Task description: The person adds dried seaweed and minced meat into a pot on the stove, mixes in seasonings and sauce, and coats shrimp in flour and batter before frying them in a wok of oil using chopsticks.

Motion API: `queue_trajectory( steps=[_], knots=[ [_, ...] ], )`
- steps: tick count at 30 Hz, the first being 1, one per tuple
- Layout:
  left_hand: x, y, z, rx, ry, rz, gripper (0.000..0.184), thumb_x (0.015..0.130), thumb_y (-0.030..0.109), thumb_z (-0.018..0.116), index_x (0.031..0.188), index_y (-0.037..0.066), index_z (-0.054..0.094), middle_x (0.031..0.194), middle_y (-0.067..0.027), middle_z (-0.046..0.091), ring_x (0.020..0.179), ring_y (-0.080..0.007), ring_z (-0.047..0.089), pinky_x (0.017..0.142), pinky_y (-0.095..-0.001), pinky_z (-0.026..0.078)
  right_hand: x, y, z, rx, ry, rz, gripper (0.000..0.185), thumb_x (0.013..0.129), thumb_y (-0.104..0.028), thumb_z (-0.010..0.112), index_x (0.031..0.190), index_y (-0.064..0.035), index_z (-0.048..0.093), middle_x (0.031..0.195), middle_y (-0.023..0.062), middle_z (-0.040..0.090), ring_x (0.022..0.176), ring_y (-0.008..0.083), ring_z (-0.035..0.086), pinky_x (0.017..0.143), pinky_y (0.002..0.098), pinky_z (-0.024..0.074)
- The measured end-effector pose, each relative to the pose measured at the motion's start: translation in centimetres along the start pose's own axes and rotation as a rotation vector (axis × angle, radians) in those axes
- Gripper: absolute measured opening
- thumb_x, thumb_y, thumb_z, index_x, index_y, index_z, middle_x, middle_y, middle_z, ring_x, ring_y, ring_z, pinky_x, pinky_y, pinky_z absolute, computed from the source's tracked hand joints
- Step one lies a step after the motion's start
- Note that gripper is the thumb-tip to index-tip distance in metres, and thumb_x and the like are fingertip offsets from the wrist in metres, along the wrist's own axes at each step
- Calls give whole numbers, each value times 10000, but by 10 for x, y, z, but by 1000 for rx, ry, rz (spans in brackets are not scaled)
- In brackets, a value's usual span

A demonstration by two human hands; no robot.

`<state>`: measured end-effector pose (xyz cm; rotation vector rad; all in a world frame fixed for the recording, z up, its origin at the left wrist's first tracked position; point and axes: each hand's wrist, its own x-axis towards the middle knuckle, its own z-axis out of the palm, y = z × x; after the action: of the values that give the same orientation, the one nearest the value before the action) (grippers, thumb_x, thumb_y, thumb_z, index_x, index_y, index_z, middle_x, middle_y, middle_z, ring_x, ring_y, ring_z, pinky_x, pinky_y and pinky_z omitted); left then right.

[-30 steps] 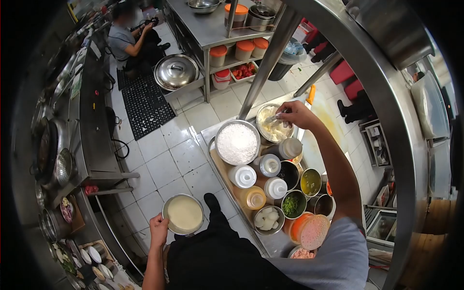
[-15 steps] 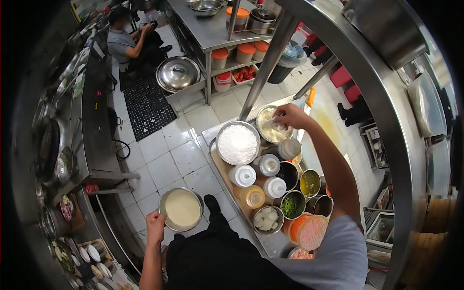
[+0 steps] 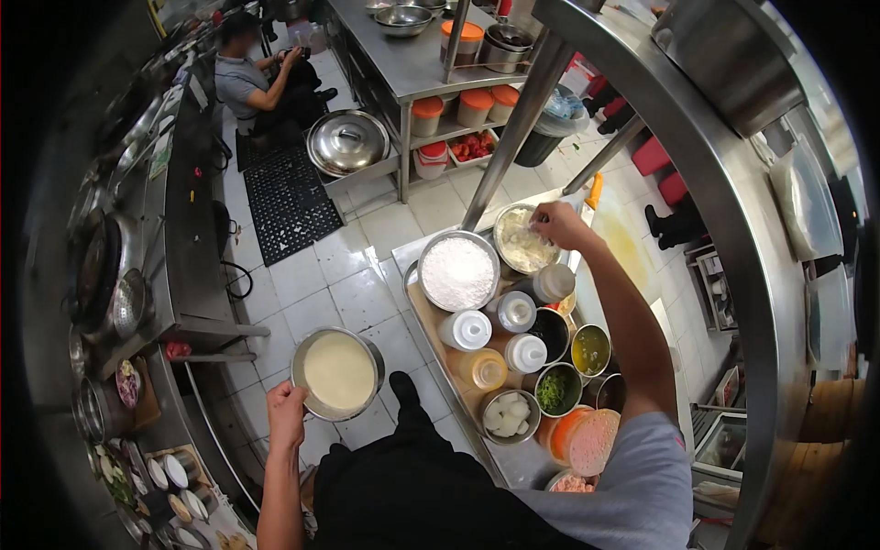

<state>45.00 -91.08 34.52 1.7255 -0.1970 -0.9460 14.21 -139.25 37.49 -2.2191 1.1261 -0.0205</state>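
Note:
My left hand [image 3: 287, 411] is closed on the near rim of a metal pot of smooth, cream-coloured batter [image 3: 340, 370], held over the floor. My right hand [image 3: 562, 225] reaches into a metal container of pale yellow, lumpy food [image 3: 522, 240], fingers pinched together. Something whitish shows at its fingertips, too small to name. Beside that container stands a bowl of white powder [image 3: 457, 272]. Closer to me are squeeze bottles with white lids [image 3: 467, 330], a tin of chopped greens [image 3: 556, 390] and a bowl of white pieces [image 3: 506, 415].
A steel post [image 3: 519, 128] rises beyond the counter. At left runs a cooking line with a wok [image 3: 94, 266]. A seated person [image 3: 246, 87] is near the black floor mat [image 3: 286, 206]. An orange-handled knife [image 3: 594, 192] lies past the containers.
My left hand has moved the batter pot slightly away from me and to the left. The right hand stays at the container of pale food. The view has shifted a little.

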Motion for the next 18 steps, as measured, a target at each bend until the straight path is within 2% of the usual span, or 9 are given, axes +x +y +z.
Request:
queue_trajectory(
  steps=[2, 3, 4, 7, 9, 10, 12, 18],
  knots=[
    [-6, 2, 0, -17, 12, -29, 152, 778, 19, 526, 629, 34, 549, 558, 40, 488, 447, -24, 368, 409, -211, 266, 8, 19, 20, -293, -19, -94, 228, 750, -186, 690, 890, -8, 661, 766, 158, 663, 646, 270, 637, 622, 370, 514],
    [-6, -1, -3, -15, 18, -32, 152, 778, 19, 526, 629, 34, 549, 558, 40, 488, 447, -24, 368, 409, -211, 266, 12, 28, 26, -317, -125, -6, 261, 729, -218, 694, 896, -18, 673, 791, 188, 662, 736, 331, 642, 696, 388, 516],
    [-7, -4, -6, -16, 7, -36, 155, 779, 17, 524, 627, 31, 549, 563, 40, 490, 451, -25, 370, 412, -210, 269, 14, 31, 28, -316, -129, -7, 261, 729, -218, 694, 896, -18, 673, 791, 188, 662, 736, 331, 642, 696, 388, 516],
    [-12, -8, -9, -15, 5, -45, 164, 781, 15, 523, 619, 31, 543, 567, 42, 487, 458, -25, 370, 417, -209, 273, 17, 29, 23, -427, -213, 9, 235, 757, -193, 679, 890, 1, 671, 740, 170, 663, 671, 282, 655, 635, 373, 523],
    [-15, -11, -11, -15, 20, -52, 170, 781, 15, 524, 612, 34, 537, 567, 43, 482, 461, -25, 368, 419, -209, 273, 5, -4, -4, -164, -204, 183, 218, 772, -172, 658, 852, 30, 675, 725, 182, 667, 608, 267, 662, 611, 359, 537],
    [-14, -15, -14, -8, 16, -43, 172, 780, 16, 527, 609, 36, 530, 565, 45, 474, 466, -25, 365, 421, -209, 273, 2, -12, -15, -108, -171, 174, 197, 800, -141, 645, 878, 39, 667, 713, 144, 668, 548, 203, 645, 561, 334, 531],
    [-16, -19, -15, -3, 10, -37, 175, 779, 17, 529, 605, 38, 524, 564, 47, 466, 471, -25, 361, 424, -208, 273, -7, -24, -34, 8, -112, 129, 177, 826, -126, 651, 873, 44, 641, 669, 78, 631, 522, 141, 600, 483, 284, 487],
    [-14, -23, -13, 4, 5, -22, 162, 784, 26, 521, 625, 51, 546, 546, 52, 480, 427, -20, 356, 398, -206, 253, -15, -33, -53, 200, -49, 49, 145, 866, -102, 616, 905, 37, 635, 682, 35, 608, 523, 100, 556, 481, 257, 462]
  ],
)
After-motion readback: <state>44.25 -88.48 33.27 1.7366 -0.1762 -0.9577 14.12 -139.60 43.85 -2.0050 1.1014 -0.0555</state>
